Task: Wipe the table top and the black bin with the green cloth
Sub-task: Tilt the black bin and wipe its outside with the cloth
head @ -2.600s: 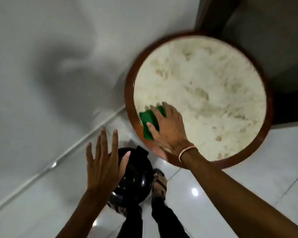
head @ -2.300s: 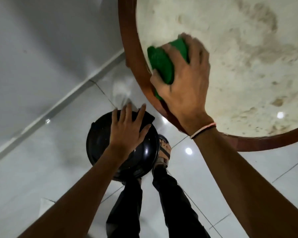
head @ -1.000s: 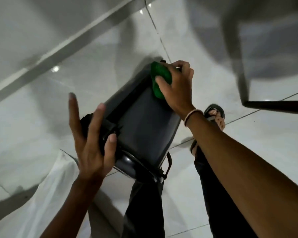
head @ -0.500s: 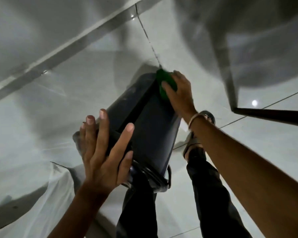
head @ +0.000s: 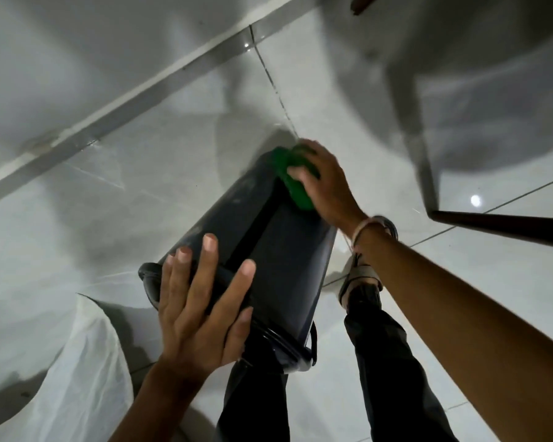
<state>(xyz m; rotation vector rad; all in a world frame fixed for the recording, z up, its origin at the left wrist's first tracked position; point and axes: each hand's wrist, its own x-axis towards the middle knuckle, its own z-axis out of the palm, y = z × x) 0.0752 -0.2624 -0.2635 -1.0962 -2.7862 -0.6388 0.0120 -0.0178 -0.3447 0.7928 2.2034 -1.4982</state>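
Observation:
The black bin [head: 281,256] leans tilted towards me over the white floor tiles, its rim end lowest and nearest me. My left hand [head: 201,311] lies flat on the bin's near end with fingers spread, steadying it. My right hand [head: 328,183] presses the bunched green cloth [head: 292,177] against the bin's far end. The table top is out of view; only a dark table leg [head: 505,226] shows at the right.
A white bag or sheet [head: 77,378] lies on the floor at lower left. My legs in dark trousers and a sandalled foot [head: 361,275] stand beside the bin. A wall and skirting [head: 115,113] run across the upper left.
My right hand left the round table top with the cloth and now rubs the bin. The bin got tipped over. My left hand has settled flat on its near end.

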